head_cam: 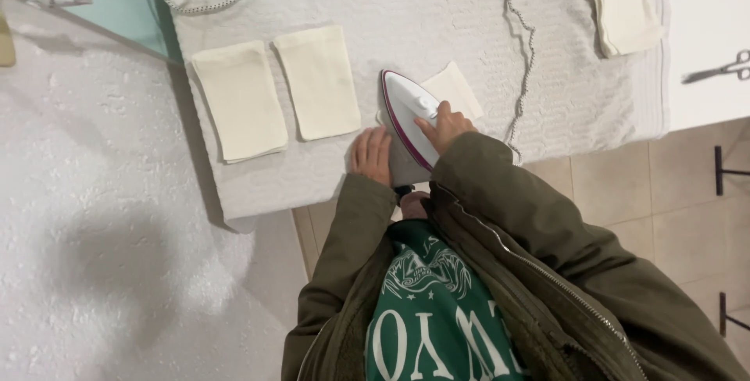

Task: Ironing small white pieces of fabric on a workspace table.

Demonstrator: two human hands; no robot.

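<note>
Right hand on the iron, left hand flat beside it.

The right hand [447, 125] has its fingers wrapped on the handle of the white steam iron with a magenta trim line [408, 119], which stands on a cream rectangular cloth piece [453, 86] near the front edge of the white towel-covered ironing surface [437, 21]. The left hand [371, 154], fingers together and flat, presses the towel just beside the iron. Two more cream cloth rectangles [241, 100] lie toward the surface's left edge, and a speckled braided cord [522, 53] loops behind the iron.
</note>
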